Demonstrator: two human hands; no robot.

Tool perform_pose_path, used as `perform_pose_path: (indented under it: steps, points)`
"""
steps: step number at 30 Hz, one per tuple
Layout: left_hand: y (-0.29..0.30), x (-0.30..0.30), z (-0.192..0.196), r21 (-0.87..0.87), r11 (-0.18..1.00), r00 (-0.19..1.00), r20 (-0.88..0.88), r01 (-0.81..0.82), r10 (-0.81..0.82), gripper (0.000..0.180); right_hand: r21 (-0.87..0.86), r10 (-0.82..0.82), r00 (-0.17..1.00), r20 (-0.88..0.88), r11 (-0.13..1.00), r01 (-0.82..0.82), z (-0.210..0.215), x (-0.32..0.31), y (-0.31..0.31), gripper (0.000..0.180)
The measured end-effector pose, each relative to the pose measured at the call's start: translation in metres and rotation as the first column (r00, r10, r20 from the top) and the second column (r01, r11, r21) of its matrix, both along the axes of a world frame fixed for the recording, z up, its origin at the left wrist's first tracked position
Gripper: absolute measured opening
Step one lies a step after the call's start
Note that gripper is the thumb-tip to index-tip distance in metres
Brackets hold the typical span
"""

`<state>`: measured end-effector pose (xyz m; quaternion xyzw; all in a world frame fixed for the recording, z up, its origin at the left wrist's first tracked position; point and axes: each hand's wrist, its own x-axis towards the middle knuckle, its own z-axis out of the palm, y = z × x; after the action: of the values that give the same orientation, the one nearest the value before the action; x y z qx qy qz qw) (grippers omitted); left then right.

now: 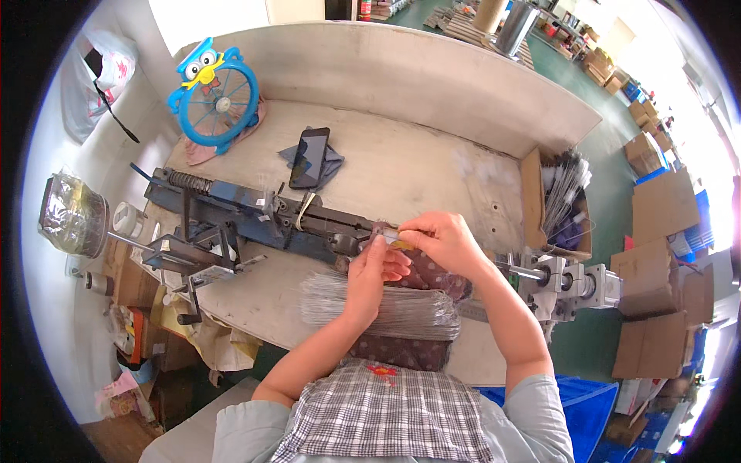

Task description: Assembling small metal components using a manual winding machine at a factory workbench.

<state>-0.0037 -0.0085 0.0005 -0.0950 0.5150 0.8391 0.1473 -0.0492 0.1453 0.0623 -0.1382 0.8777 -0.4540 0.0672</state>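
Note:
My two hands meet at the right end of a long blue-grey metal bench device [255, 208]. Between their fingertips is a small white piece [391, 234], too small to make out its kind. My right hand [444, 241] pinches it from the right. My left hand [370, 274] has its thumb at the white piece's left end, with the other fingers curled beside it. A bundle of thin grey wires [386, 307] lies just below my hands, on a dark dotted cloth [405, 351]. More of this cloth shows under my right hand.
A black phone [310, 158] lies on a grey cloth behind the device. At the back left stands a blue cartoon-shaped fan [218, 103]. A cardboard box [532, 202] of wires sits right, near a metal shaft mechanism [567, 282]. A hand crank [189, 316] juts out at left.

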Motion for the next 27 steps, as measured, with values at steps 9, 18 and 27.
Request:
perform_pose_path:
  steps: [9, 18, 27]
  points:
    - [0.011, 0.001, -0.003, 0.331, 0.908, 0.966, 0.051, -0.256, 0.253, 0.039, 0.235, -0.017, 0.828, -0.561, 0.955, 0.179, -0.016, 0.025, -0.029, 0.031]
    - [0.016, 0.0, 0.003, 0.38, 0.885, 0.963, 0.125, -0.27, 0.24, 0.025, 0.174, -0.118, 0.745, -0.656, 0.937, 0.302, -0.021, 0.03, -0.017, 0.029]
    - [0.015, 0.002, 0.0, 0.326, 0.913, 0.969, 0.049, -0.246, 0.243, 0.013, 0.189, -0.013, 0.718, -0.696, 0.961, 0.201, -0.022, 0.031, -0.008, 0.016]
